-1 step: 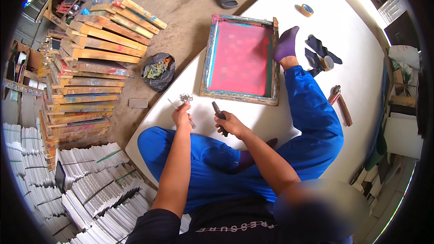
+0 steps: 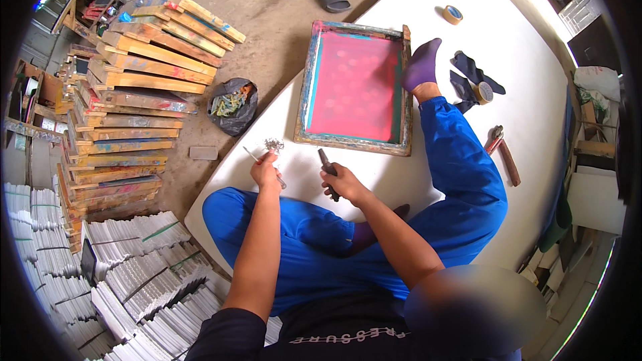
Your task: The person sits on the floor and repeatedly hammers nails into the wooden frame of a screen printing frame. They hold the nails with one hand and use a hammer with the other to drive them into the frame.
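My left hand [image 2: 266, 171] is closed around a thin, pale screwdriver [image 2: 250, 154], its shaft slanting up and to the left. Just past those fingertips lies a small heap of metal bits [image 2: 273, 145], perhaps staples, on the white board [image 2: 294, 200]. My right hand [image 2: 343, 182] grips dark pliers [image 2: 324, 158] with the nose pointing away from me; the jaws are too small to read. Both hands are over the board, apart from each other. Beyond them a paint-stained wooden screen frame [image 2: 354, 146] with pink mesh [image 2: 354, 87] lies flat, my purple-socked foot [image 2: 422, 67] against its right side.
At right on the board are red-handled pincers [image 2: 495, 138], a hammer [image 2: 509, 164], dark cloth strips [image 2: 481, 70] and tape rolls [image 2: 453, 15]. To the left stand stacked wooden frames [image 2: 144, 103], a black bag of scraps [image 2: 234, 120] and bundled white sheets [image 2: 140, 267].
The pliers and my right hand have shifted slightly to the right. My left hand has moved a little left with the screwdriver. The wooden frame stays put.
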Motion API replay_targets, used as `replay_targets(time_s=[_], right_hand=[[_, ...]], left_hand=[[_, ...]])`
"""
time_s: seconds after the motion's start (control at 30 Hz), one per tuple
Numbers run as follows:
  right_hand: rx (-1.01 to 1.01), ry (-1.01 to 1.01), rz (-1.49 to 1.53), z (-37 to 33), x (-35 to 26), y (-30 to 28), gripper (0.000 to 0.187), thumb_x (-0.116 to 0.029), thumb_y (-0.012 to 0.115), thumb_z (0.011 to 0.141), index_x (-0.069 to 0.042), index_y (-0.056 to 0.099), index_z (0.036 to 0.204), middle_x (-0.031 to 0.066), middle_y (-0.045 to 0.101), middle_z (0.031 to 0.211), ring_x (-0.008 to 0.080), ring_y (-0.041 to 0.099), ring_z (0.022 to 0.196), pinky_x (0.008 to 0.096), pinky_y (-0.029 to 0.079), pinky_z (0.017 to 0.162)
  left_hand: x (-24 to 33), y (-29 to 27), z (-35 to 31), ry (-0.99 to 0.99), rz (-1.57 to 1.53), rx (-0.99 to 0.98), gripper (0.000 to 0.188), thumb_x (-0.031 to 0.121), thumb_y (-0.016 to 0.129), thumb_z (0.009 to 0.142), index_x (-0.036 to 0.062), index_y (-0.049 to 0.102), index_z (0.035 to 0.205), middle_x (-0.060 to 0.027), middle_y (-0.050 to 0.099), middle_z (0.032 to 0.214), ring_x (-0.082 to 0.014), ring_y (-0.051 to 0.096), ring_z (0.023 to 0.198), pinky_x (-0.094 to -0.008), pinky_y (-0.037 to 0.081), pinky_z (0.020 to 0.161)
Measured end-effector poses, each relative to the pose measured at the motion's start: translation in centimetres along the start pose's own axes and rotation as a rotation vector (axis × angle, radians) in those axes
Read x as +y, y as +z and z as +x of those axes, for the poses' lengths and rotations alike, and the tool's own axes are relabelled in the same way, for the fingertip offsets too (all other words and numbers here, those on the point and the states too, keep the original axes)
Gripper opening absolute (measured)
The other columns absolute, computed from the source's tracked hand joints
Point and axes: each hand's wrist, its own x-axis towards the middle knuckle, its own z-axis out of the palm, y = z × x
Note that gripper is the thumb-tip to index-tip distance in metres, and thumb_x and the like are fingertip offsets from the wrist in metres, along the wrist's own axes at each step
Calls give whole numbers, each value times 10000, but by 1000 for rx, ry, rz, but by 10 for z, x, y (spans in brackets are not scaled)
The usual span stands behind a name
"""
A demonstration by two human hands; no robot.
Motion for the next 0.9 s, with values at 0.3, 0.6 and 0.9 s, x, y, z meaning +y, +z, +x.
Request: replay_targets(time_s=[0.3,0.6,0.9], right_hand=[[562,12,-106,-25,15,-58,438,-344,606,946,66,585,1099,145,663,819,230,685,631,369,557,587],[585,71,-100,-26,23,-78,366,-307,605,949,41,576,1058,108,614,776,194,642,602,339,520,519],[508,115,145,-24,9,-72,407,-322,614,940,61,564,1065,131,615,805,242,658,613,383,544,519]], left_hand=[[-15,8,21,168,78,2,297,174,685,931,-33,652,1142,-131,717,970,-96,431,405,-264,344,369],[-13,14,1,211,114,-64,302,227,698,926,-32,658,1076,-118,690,884,-86,432,397,-253,317,359],[-17,14,2,204,107,-90,270,231,703,917,-6,666,1042,-98,677,854,-87,429,396,-253,313,358]])
